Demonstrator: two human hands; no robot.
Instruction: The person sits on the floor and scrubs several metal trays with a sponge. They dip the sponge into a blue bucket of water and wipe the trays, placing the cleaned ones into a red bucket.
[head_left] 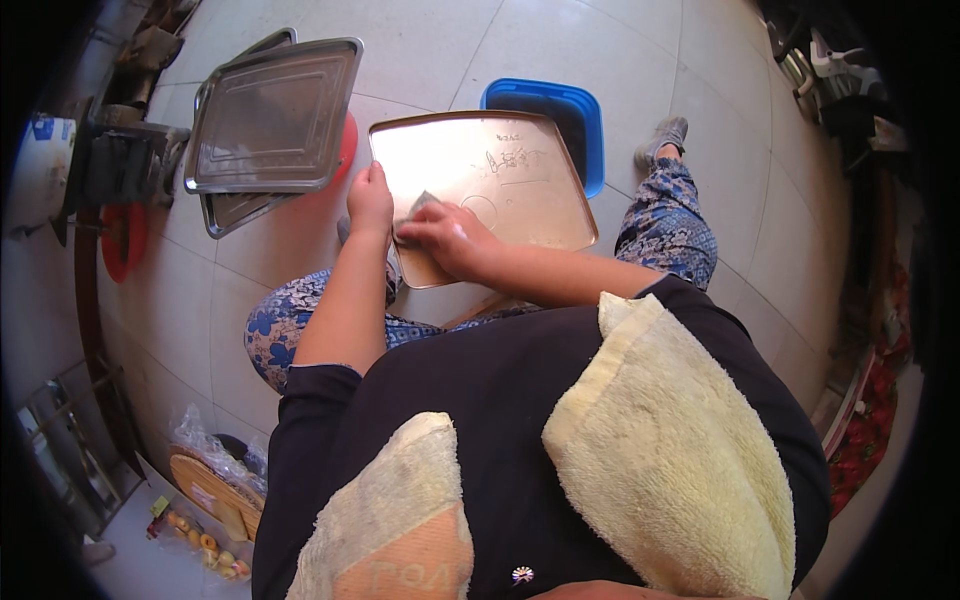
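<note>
A shiny rectangular metal tray [530,205] with a low rim tilts over my lap, embossed marks showing on its upper right part. My left hand [371,203] is closed on the tray's left rim, thumb up along the edge. Pressed to the tray's left part, my right hand [455,240] has its fingers bent over a small grey-green pad [425,200]. Only the pad's upper corner shows past the fingers, and a whitish spot is on the back of this hand.
Two stacked metal trays [275,120] rest on a red basin [348,145] at the far left. A blue tub [595,130] with dark contents stands behind my tray. A wooden round board [205,488] and a bag of fruit [212,550] lie near left. A yellow towel [670,440] hangs over my shoulders.
</note>
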